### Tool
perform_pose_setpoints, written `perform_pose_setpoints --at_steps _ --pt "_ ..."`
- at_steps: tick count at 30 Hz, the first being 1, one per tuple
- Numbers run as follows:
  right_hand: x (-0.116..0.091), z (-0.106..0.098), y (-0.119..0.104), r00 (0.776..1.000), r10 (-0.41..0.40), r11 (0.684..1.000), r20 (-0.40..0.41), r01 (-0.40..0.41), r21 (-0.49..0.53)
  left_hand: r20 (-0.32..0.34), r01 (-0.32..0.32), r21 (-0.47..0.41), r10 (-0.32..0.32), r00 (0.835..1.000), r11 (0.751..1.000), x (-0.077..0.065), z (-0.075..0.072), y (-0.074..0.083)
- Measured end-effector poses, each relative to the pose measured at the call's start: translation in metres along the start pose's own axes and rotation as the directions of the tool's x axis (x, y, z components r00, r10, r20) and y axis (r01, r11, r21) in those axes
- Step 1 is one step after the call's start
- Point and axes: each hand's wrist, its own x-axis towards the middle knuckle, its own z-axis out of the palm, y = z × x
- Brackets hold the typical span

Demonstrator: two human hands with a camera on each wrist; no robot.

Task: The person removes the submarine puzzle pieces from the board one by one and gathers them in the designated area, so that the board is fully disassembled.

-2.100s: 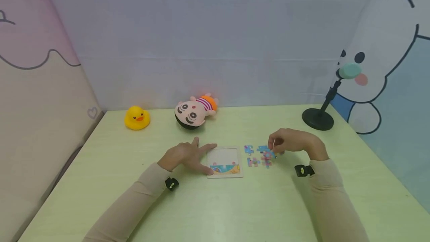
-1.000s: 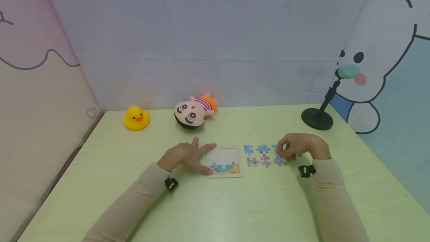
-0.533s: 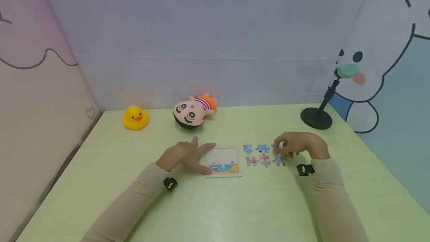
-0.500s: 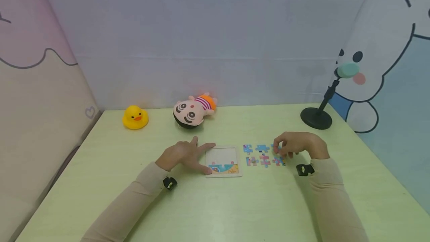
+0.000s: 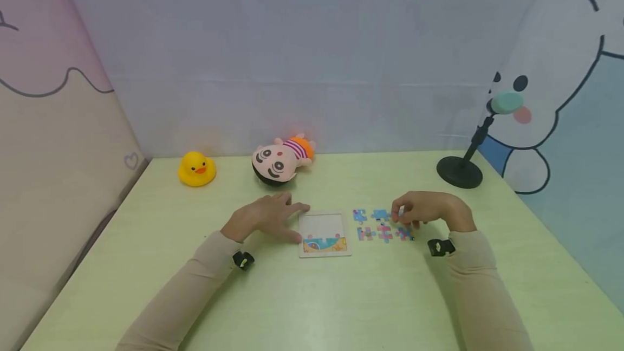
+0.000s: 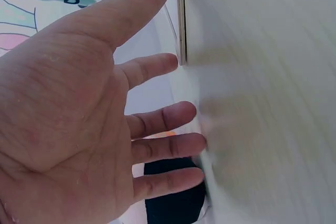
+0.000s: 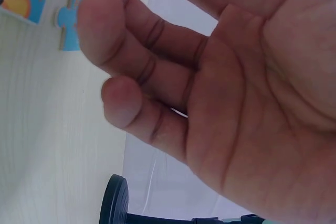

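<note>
Puzzle pieces (image 5: 384,233): laid out right of centre in the head view; three seen in a lower row, two plainly in an upper row. Patch of blue at the right fingertips partly hidden. Blue piece also seen beside the fingers, upper left of the right-wrist view.

Puzzle board (image 5: 322,225): set flat at centre, just left of the pieces. Plain white seen above; lower part filled by a printed strip (image 5: 324,245) in blue and orange.

Left hand (image 5: 265,217): fingers spread, placed at the board's left edge. Thumb and forefinger brought to that edge; firmness of contact cannot be told.

Right hand (image 5: 431,207): fingers bent downward over the upper row's right end. Whether a piece is pinched cannot be told; thumb and forefinger tips cut off in the wrist view.

Sleeves (image 5: 482,280): beige, both arms reached in from the bottom of the frame.

Table (image 5: 292,307): pale green, all items set on it.

Back edge: yellow duck (image 5: 196,170) placed left, doll (image 5: 283,161) laid on its side near centre, black stand (image 5: 459,172) placed right, topped in mint green.
</note>
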Motion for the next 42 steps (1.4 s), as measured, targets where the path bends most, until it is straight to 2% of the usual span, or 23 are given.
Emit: perform_pose_setpoints --at_steps 7,13,19,28,37,42 --pt "0.002 0.002 -0.002 1.0 -0.016 1.0 -0.002 0.016 0.016 -0.034 -0.066 0.022 0.067 0.997 0.998 -0.001 -0.001 -0.002" --pt "0.003 0.002 -0.006 0.999 -0.044 0.999 -0.003 0.044 -0.006 -0.043 -0.099 0.094 0.103 0.994 0.991 0.001 -0.001 -0.003" --pt "0.007 0.005 -0.01 0.994 -0.104 0.992 -0.036 0.102 -0.069 -0.038 -0.091 0.12 0.096 0.995 0.989 0.002 0.0 -0.002" --pt "0.02 0.012 -0.023 0.986 -0.127 0.985 -0.106 0.113 -0.129 -0.033 -0.081 0.092 0.084 0.996 0.992 0.001 0.0 0.001" --pt "0.035 0.026 -0.037 0.976 -0.196 0.974 -0.091 0.183 -0.135 -0.012 -0.072 0.096 0.074 0.997 0.993 0.003 -0.001 0.002" --pt "0.042 0.033 -0.044 0.978 -0.194 0.976 -0.076 0.185 -0.116 0.003 -0.054 0.088 0.054 0.999 0.995 0.004 -0.001 0.002"
